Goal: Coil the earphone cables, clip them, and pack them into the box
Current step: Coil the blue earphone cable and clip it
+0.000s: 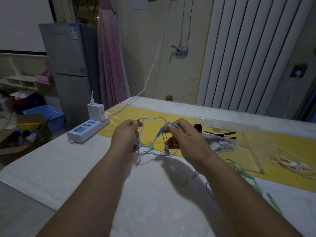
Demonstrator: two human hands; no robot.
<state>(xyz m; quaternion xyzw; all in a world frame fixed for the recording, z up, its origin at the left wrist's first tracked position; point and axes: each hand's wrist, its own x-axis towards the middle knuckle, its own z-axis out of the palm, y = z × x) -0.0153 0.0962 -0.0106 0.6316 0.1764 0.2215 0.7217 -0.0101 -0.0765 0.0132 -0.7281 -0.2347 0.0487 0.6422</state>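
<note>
Above the white table [150, 199], the blue earphone cable [151, 118] hangs slack between both hands, running roughly left to right. The left hand [127, 135] pinches one strand between thumb and forefinger. The right hand [185, 141] pinches a few gathered loops near the inline remote [159, 132], and loose tails droop toward the tabletop between the hands. Coiling looks barely begun. I judge the right hand to be the winding anchor; it is also nearer the black clips [220, 133] in the clear plastic box [227, 123] just to its right.
</note>
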